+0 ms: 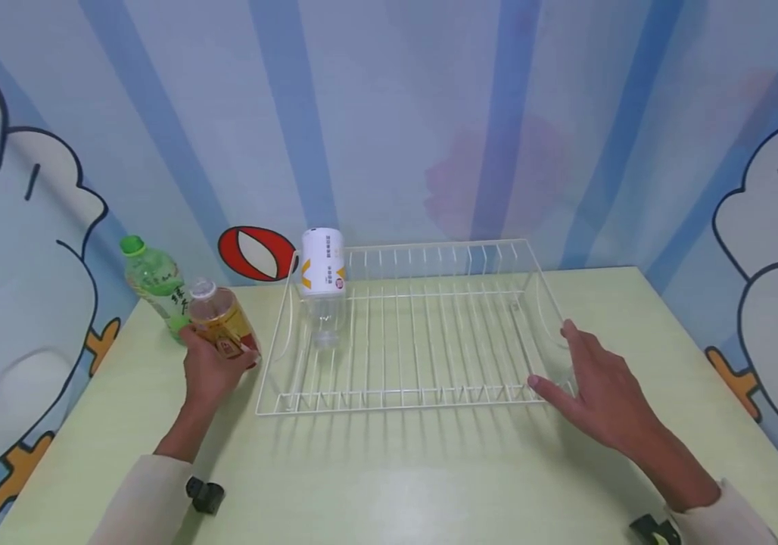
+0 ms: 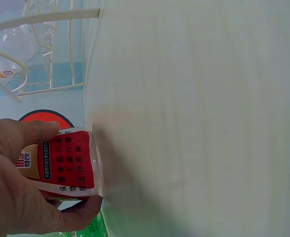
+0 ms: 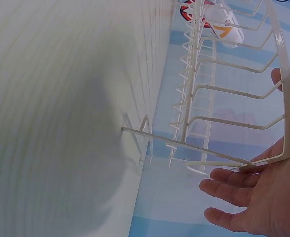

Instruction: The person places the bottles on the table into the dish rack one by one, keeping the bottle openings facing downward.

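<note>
In the head view my left hand [image 1: 215, 371] grips the lower part of a drink bottle [image 1: 225, 318] with a clear cap and a red-and-yellow label. The left wrist view has thumb and fingers on either side of the red label [image 2: 73, 160], the bottle's base right at the tabletop. Just behind it stands a green bottle [image 1: 157, 284] with a green cap. My right hand [image 1: 607, 393] rests at the right side of a white wire rack [image 1: 403, 409]. Its fingers, loosely extended, lie along the outer frame [image 3: 285, 113], holding no bottle.
Inside the rack's left end stands a bottle [image 1: 323, 261] with a white-and-orange label, its clear part below the label. The rack sits on a pale table [image 1: 389, 484] near the back edge. A blue striped wall [image 1: 389, 121] with cartoon figures rises behind.
</note>
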The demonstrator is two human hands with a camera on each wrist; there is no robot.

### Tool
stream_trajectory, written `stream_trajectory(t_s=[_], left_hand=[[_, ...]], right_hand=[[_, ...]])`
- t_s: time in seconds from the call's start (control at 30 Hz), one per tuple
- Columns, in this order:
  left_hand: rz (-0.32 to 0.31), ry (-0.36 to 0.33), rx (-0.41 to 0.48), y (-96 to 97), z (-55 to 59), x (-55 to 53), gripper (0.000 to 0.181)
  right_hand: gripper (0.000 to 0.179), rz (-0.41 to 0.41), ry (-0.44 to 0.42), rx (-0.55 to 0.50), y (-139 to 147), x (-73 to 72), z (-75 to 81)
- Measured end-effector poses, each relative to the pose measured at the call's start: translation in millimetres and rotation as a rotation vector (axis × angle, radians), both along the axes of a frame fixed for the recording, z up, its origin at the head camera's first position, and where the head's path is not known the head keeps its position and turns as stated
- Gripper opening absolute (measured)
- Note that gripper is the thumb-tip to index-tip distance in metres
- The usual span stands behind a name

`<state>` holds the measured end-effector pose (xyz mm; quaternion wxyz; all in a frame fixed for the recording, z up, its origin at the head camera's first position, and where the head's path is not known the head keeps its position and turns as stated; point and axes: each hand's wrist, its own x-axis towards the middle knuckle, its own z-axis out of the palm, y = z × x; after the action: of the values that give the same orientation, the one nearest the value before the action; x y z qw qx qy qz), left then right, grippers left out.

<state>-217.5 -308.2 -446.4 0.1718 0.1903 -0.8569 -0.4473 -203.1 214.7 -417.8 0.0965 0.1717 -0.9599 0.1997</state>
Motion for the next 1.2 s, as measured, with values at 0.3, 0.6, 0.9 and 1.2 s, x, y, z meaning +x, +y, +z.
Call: stream_trajectory(t_s=[0.3,0.6,0.9,1.2], left_hand=[[0.005,0.020,-0.016,2.7,0.7,8.2,0.097],[0.028,0.061,-0.023,7.3,19.8,10.4,0.088],[0.003,0.292,-0.122,25.2,52.2,16.6,0.082],[-0.103,0.474,-0.366,49.9,74.4,16.3,0.081]], right_hand=[[0.097,0.003,-0.029,-0.008,0.1,1.1,0.7],[0.096,0.001,-0.027,-0.003,-0.3,1.1,-0.1],[0.096,0.007,-0.047,0.006,1.7,-0.6,2.9],[0.093,0.015,-0.041,0.004,1.6,-1.1,4.9]])
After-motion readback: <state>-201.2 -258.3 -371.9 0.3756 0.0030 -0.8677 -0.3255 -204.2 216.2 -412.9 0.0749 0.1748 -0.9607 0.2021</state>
